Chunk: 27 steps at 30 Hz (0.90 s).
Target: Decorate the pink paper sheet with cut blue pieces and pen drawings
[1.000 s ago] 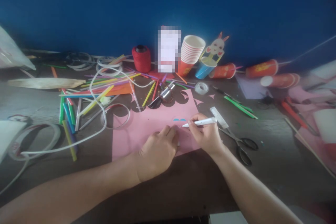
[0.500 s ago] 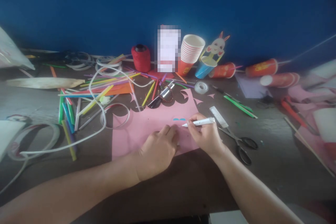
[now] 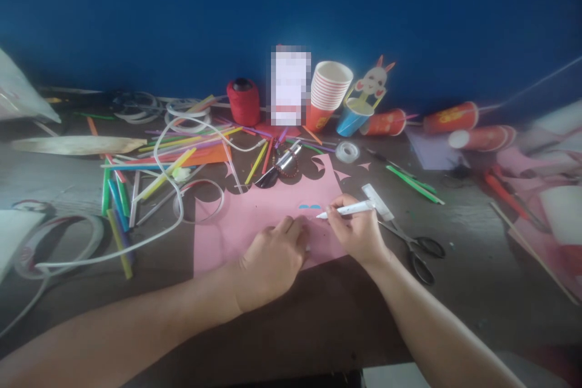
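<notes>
My right hand (image 3: 357, 227) grips a white pen (image 3: 350, 210), its tip down at the pink paper (image 3: 222, 227). Beside the tip, two small blue half-round pieces (image 3: 310, 207) lie on the sheet. My left hand (image 3: 275, 257) presses on the paper left of the pen, fingers curled together; a small pale bit shows at its edge, and what lies under the fingers is hidden. Along its far edge the paper has rounded cut-outs. Scissors (image 3: 411, 245) with black handles lie right of my right hand, by a white strip (image 3: 378, 202).
Colourful straws (image 3: 168, 173) and a white cable (image 3: 182, 194) spread over the left side. Behind the paper stand red thread (image 3: 243, 103), stacked paper cups (image 3: 330, 94) and a blue cup (image 3: 354, 116) with a rabbit figure. A tape roll (image 3: 347, 152) lies before them.
My right hand and the pen have shifted very slightly, the pen's back end tipping a little. My left hand stays in place on the paper.
</notes>
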Available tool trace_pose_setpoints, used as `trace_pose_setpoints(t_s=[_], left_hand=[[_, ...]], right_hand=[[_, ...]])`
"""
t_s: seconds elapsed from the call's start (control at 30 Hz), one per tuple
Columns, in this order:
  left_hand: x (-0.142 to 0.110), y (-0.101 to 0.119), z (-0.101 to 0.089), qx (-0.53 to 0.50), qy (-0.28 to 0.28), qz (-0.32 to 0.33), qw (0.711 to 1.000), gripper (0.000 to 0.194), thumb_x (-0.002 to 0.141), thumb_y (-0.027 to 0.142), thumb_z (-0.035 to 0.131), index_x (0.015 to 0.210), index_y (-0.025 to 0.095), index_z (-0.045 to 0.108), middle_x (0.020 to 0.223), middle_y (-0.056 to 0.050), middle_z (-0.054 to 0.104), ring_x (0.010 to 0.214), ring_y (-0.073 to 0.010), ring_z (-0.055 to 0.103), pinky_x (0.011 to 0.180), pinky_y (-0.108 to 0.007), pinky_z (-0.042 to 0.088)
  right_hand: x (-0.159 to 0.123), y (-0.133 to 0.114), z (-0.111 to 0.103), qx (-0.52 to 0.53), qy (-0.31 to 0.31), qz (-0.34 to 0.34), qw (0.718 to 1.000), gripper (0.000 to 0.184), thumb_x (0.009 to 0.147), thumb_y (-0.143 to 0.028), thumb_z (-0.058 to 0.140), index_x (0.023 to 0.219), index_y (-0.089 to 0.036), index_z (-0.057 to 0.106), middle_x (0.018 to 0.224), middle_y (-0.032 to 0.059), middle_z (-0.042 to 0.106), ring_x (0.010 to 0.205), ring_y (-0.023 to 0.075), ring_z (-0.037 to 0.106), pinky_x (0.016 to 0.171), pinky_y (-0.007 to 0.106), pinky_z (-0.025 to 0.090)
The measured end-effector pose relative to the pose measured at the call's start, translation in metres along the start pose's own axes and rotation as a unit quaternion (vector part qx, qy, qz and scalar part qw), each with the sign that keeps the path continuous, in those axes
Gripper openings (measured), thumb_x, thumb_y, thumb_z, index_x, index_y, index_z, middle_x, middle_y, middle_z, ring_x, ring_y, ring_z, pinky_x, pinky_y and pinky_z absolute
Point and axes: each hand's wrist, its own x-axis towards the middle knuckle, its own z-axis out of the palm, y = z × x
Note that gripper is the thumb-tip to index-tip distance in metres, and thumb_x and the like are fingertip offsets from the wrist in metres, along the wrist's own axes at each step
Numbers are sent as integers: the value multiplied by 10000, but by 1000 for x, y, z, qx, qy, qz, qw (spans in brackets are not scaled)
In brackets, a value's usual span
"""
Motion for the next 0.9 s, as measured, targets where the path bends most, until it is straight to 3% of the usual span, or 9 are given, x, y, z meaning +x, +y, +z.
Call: trace_pose_setpoints(t_s=[0.4,0.9], left_hand=[[0,0,0,2,0,2,1000,286,904,269,381,1042,114,578,1199,-133,510,994,-237,499,607,-321,499],[0,0,-1,1,-11,2,1000,275,905,267,379,1011,114,580,1214,-128,503,1000,-241,496,611,-328,506]], right_hand=[[0,-2,0,-27,3,-19,999,145,814,-292,504,718,-193,547,569,-4,597,515,136,568,521,226,412],[1,3,-2,-4,4,5,1000,124,814,-272,510,735,-187,553,600,5,621,541,149,597,525,235,423]])
